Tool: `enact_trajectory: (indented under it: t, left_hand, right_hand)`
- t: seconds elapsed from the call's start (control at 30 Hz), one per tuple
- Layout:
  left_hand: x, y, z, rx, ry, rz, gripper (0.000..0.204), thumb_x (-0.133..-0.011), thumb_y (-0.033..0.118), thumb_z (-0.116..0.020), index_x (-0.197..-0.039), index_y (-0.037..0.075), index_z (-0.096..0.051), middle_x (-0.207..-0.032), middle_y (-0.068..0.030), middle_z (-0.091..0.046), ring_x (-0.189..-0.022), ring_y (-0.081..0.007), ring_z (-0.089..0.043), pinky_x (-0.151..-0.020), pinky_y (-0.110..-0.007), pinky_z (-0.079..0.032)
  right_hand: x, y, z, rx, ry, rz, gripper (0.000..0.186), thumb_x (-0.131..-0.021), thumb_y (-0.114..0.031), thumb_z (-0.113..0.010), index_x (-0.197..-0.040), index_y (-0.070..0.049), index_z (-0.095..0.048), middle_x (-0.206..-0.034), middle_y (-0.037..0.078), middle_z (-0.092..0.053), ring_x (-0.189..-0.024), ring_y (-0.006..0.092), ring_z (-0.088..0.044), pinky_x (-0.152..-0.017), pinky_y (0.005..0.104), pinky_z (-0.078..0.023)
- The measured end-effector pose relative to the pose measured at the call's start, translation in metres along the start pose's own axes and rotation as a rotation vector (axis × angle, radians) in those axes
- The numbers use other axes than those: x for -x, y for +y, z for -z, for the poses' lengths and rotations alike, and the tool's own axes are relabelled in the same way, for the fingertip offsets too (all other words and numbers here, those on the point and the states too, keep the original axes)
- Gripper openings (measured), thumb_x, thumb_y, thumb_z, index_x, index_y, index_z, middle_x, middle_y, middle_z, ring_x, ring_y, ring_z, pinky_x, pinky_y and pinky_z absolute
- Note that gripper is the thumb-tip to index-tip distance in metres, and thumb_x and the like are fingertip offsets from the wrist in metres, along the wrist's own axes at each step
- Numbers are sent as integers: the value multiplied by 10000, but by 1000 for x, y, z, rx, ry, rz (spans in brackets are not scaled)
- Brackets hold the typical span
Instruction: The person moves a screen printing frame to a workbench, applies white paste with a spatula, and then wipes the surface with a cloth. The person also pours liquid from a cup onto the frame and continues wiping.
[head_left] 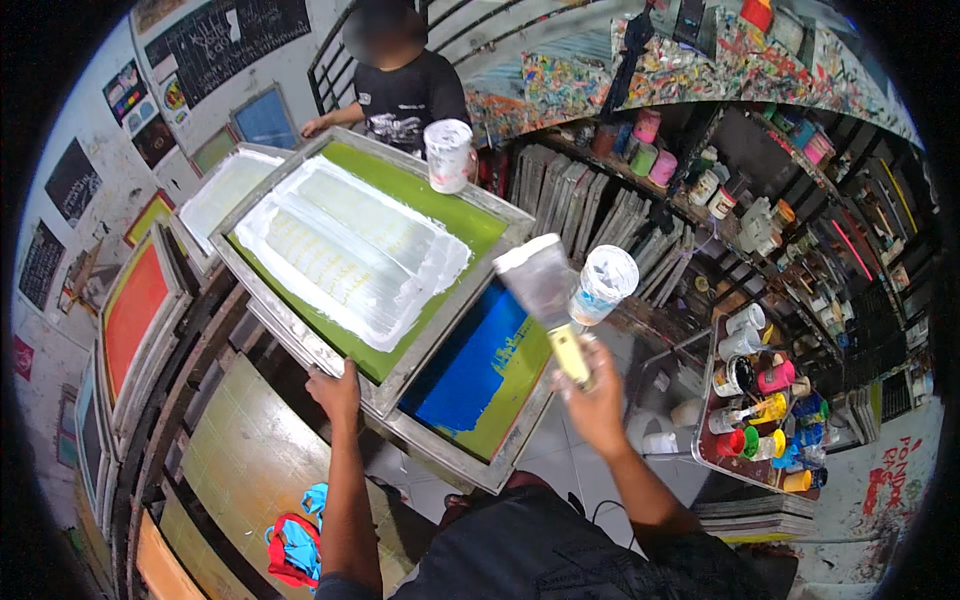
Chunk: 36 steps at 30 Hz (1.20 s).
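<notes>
The large aluminium-framed printing screen (340,235) with green mesh fills the middle of the view, tilted, its face coated by a wide band of white ink (345,250). Beneath it, toward 5 o'clock, lies a second screen (480,375) smeared blue over green. At 12 o'clock on the upper frame's far edge stands a white ink tub (449,153), and another person in a dark shirt (405,95) works just beyond it.

The left hand (335,392) is closed over the near rim of the upper screen at its 6 o'clock edge, steadying it. The right hand (592,395) is wrapped tight round the pale handle of a wide scraper (540,285), blade up and streaked white, held off the screen at 3 o'clock, just beside a white-lidded jar (603,283).

By my reading the spreading pass is at or near its end. The next move calls for holding the frame firm and bringing the blade flat to the mesh, or wiping its load into a tub
</notes>
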<state>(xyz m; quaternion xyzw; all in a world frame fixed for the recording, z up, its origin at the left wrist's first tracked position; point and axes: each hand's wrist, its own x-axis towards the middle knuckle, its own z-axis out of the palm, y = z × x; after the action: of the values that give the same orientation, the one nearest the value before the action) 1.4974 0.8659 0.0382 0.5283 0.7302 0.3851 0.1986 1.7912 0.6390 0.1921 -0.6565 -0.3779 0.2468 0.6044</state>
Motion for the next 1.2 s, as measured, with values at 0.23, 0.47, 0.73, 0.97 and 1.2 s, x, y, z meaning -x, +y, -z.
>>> enact_trajectory:
  t: [0.23,0.47,0.73,0.97,1.2]
  left_hand:
    - [7,1,20,-25,-14,29,836,-758,429,-729,-1316,-101,-402,-1242,-334,-429,-1159,-463,-450,-977,-487,-408]
    - [12,1,38,17,-25,58,815,-748,430,-715,-1316,-74,-421,-1243,-313,-435,-1162,-442,-455,-969,-478,-414]
    - [11,-6,39,5,29,33,803,-739,417,-719,-1317,-61,-434,-1224,-295,-448,-1139,-437,-471,-945,-472,-422]
    - [13,-3,31,26,76,22,795,-746,397,-724,-1316,-75,-435,-1228,-316,-451,-1142,-453,-470,-957,-482,-411]
    - [12,6,27,38,61,36,801,-758,397,-718,-1328,-82,-421,-1246,-322,-446,-1161,-459,-462,-973,-484,-402]
  right_hand:
    - [-123,-44,18,693,202,615,493,-890,-44,-534,-1361,45,-420,-1281,292,-521,-1171,435,-522,-1004,446,-416]
    - [-225,-45,1,1042,254,558,485,-851,12,-483,-1334,-30,-478,-1119,225,-582,-973,434,-603,-825,506,-487]
    - [-245,-27,-22,1119,280,544,439,-854,0,-494,-1289,-56,-513,-1087,192,-606,-943,407,-623,-805,493,-505]
    - [-262,-10,-30,1247,223,516,434,-875,-22,-489,-1306,-64,-501,-1104,188,-588,-975,379,-617,-817,474,-508]
    - [-266,-4,-32,1340,210,518,397,-909,-78,-482,-1304,-103,-510,-1099,171,-585,-954,365,-623,-775,459,-538]
